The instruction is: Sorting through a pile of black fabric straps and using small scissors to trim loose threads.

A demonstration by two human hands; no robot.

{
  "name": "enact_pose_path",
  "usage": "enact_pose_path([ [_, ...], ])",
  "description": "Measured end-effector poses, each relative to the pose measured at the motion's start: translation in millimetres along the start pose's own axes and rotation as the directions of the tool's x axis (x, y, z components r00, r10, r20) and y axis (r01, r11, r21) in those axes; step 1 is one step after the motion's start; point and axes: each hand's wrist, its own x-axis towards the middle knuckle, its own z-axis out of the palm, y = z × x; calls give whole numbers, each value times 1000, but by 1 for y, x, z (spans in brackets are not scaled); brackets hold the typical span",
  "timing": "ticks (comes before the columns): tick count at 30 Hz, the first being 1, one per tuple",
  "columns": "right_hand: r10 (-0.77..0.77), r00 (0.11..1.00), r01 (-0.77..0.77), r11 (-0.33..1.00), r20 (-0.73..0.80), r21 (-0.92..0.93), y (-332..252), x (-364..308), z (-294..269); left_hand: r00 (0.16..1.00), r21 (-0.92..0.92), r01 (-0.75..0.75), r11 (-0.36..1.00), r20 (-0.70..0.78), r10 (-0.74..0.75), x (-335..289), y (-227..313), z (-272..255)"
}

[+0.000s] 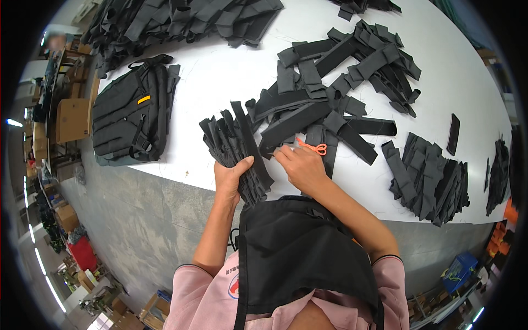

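Observation:
My left hand (230,175) is closed round a thick bundle of black fabric strips (224,137), held roughly upright at the table's near edge. One longer strip stands at the bundle's right side. Beside it, my right hand (301,169) has its fingers pinched at the lower left end of a black fabric strip (294,124) in a loose heap. A small orange looped object (316,147), perhaps scissor handles, shows just beyond the right hand's knuckles; the rest of it is hidden. More loose strips (379,60) lie tangled farther back.
A black backpack (129,113) lies on the white table (220,71) at left. Piled strips (187,22) fill the far left. A stacked bundle (423,176) and a single strip (453,133) lie at right, with another pile (498,179) near the right edge.

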Motion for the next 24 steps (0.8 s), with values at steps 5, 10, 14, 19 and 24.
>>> enact_pose_path([
  [5,220,969,-192,957,-114,215,3,-24,-15,999,-56,44,997,-14,-45,2,3,-20],
  [10,288,957,-286,914,36,289,-4,-17,-12,995,-114,91,989,56,-85,3,4,-26],
  [14,515,857,-451,758,-8,471,8,-10,-26,966,-347,114,931,256,-23,-9,8,-30],
  [19,597,802,-560,736,26,380,55,1,-28,933,-354,205,912,352,-73,-11,3,-24],
  [24,457,874,-479,868,162,134,83,30,-18,892,-458,204,865,450,28,-10,7,-1],
])
